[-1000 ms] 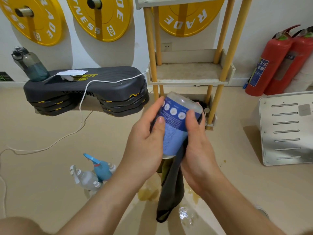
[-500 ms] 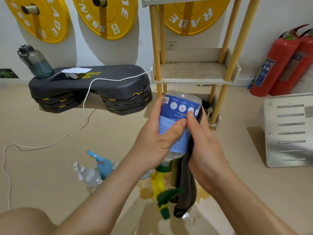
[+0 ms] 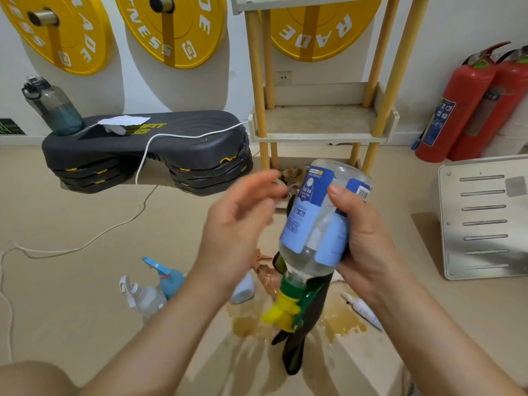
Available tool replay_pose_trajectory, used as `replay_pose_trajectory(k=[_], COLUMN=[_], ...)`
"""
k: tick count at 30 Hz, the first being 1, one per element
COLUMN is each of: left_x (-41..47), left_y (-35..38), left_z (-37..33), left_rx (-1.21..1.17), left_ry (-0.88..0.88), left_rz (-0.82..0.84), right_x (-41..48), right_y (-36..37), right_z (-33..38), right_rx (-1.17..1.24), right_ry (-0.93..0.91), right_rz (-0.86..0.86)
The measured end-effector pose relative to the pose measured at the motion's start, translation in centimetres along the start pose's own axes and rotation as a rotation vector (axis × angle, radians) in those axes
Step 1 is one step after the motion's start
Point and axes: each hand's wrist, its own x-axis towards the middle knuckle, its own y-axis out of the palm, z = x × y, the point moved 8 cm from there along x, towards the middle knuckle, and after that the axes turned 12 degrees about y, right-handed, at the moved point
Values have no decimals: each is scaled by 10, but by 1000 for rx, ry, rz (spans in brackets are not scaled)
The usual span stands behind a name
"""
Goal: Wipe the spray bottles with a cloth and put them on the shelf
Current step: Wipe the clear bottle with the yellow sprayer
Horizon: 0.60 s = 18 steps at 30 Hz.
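Right hand (image 3: 368, 238): mine, wrapped round the bottle (image 3: 317, 221), thumb across the label. The cloth (image 3: 297, 350) is pinned between palm and bottle and hangs below.

Left hand (image 3: 237, 224): just beside the bottle, not touching it as far as I can tell. Fingers loosely spread, holding nothing; blurred.

Bottle: clear, blue label. Held in the air in front of the shelf (image 3: 320, 137), upside down and tilted, nozzle (image 3: 281, 310) pointing at the floor.

Shelf: wooden posts, pale tiers. The middle tier shows bare board.

Floor: a blue bottle (image 3: 168, 277) and a clear bottle (image 3: 143, 295) lie left of my arms. A brown spill (image 3: 248, 321) lies under the held bottle.

Step, as I judge it: wiping this bottle; nothing shelved yet.

Next move calls for: the left hand to take the body so the cloth can pass over what remains. Then the bottle is turned upright and stood on the middle tier.
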Motion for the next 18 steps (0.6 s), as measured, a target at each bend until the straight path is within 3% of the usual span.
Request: replay_pose_trajectory(k=[2, 4, 6, 11, 15, 18], left_x=[6, -4, -19, -26, -22, -18], left_y=[-14, 3, 27, 43, 46, 42], left_z=[24, 47, 52, 37, 19, 19], left_rx=[-36, -216, -407, -338, -206, -39], left_ry=[-164, -418, -548, -528, -317, -191], left_rz=[-43, 118, 265, 376, 501, 336], right_x=[-2, -10, -12, -3, -10, -14], right_y=[13, 27, 31, 11, 8, 13], right_z=[1, -1, 0, 4, 11, 14], right_rx=[-5, -36, -98, -230, -263, -324], right_ry=[69, 115, 103, 5, -125, -146], right_rz=[236, 432, 475, 141, -1, -64])
